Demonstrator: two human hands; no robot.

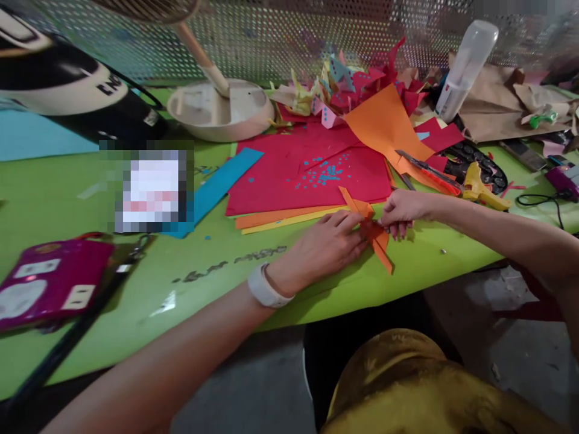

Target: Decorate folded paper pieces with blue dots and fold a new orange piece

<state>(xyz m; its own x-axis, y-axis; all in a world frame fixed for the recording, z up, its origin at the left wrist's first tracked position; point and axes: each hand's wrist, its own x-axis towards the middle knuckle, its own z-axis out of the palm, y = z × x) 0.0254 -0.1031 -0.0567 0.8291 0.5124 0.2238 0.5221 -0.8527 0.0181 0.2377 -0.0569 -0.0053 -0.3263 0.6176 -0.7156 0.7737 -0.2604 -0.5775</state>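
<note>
A piece of folded orange paper (pixel 378 239) with pointed arms lies near the front edge of the green table. My left hand (pixel 326 244), with a white band at the wrist, reaches in from the left and holds it, fingertips on its middle. From the right, my right hand (pixel 398 211) pinches the paper's right side with curled fingers. Part of the folded paper is hidden under both hands. Just behind them is a stack of red paper sheets (pixel 275 175) with orange and yellow sheets below, scattered with small blue paper bits (pixel 329 173).
A blue paper strip (pixel 226 184) lies left of the stack. Scissors (pixel 427 172), a yellow glue gun (pixel 484 187) and a plastic bottle (pixel 468 69) are at right. Folded paper shapes (pixel 348 84) pile up behind. A fan base (pixel 221 111) and a purple power strip (pixel 54 280) are at left.
</note>
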